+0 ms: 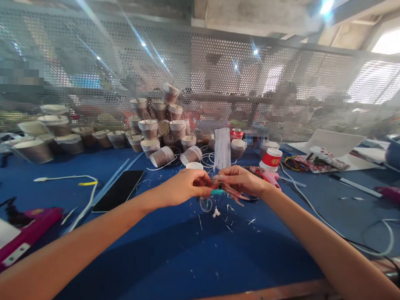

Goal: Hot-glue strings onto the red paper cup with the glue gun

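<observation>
Over the middle of the table my left hand (187, 186) and my right hand (240, 182) meet at the fingertips. Both are closed in a pinch, and what lies between them is small and largely hidden. A teal tip (217, 192) shows at my left thumb; I cannot tell whether it is a nail or a held piece. Just below the fingers is a pale thin loop (205, 205). White scraps (216, 212) are scattered near it on the blue tabletop (189, 259). Behind my hands stand a white-rimmed cup (194, 166) and a bundle of white strands (222, 148).
Several string-wrapped cups (150, 128) are stacked at the back, with more cups (34, 152) at left. A black phone (120, 192) lies left of my hands. At right are a pink glue gun (271, 178), a red-and-white cup (271, 160) and a white cable (311, 206).
</observation>
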Tool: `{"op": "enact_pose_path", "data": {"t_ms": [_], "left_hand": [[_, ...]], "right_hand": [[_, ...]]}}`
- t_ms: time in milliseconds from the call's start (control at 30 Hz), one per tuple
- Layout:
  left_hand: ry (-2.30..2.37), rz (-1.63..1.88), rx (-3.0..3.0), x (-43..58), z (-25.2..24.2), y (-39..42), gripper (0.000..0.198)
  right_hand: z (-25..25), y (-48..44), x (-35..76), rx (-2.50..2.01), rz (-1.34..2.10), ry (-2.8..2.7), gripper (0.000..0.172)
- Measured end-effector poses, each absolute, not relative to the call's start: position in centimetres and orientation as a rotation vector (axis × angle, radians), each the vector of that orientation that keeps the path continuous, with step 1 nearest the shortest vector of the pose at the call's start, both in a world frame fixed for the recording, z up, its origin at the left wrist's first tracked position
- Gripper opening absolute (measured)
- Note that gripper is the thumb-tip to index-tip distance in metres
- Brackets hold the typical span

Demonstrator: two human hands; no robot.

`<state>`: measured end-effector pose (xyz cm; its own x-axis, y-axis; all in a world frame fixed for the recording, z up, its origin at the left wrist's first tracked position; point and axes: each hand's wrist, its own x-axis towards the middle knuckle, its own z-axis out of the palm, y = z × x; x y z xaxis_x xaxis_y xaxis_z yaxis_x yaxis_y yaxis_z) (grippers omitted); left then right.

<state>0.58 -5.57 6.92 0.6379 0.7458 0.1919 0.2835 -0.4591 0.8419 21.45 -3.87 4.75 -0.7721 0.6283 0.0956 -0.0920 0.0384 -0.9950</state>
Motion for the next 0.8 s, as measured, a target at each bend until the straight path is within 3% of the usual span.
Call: {"op": "enact_pose_path", "data": {"t_ms": [167,300,433,533,600,700,800], "left_hand": [[0.781,0.518,2.215,0.0,7.4,-5.7,0.012],[0.913,0.262,2.355,0.0,8.1,-6.4,0.024],[1.036,0.147,2.312,0.1,8.9,-6.9,0.027],[1.091,0.157,2.286,0.1,8.9,-7.1,0.027],[1.107,0.206,2.308,0.2,8.6,-7.3,0.030],[1.146,0.233,2.400,0.6,7.9,-7.5,0.031],[1.257,0.229,2.467,0.9,7.7,-7.7,0.027]], "right_hand": [[4.4,-3.6,21.0,-0.646,1.598,-1.770,0.030],[4.2,-3.0,21.3,-0.711,1.489,-1.711,0.035],[4.2,-2.2,22.7,-0.841,1.576,-1.923,0.035],[4.2,-2.1,23.2,-0.899,1.905,-2.095,0.034],[4.2,-2.5,22.7,-0.817,2.023,-2.052,0.042],[4.5,-3.9,21.0,-0.737,1.948,-2.073,0.049],[4.9,-5.2,19.7,-0.958,1.734,-2.286,0.045]]}}
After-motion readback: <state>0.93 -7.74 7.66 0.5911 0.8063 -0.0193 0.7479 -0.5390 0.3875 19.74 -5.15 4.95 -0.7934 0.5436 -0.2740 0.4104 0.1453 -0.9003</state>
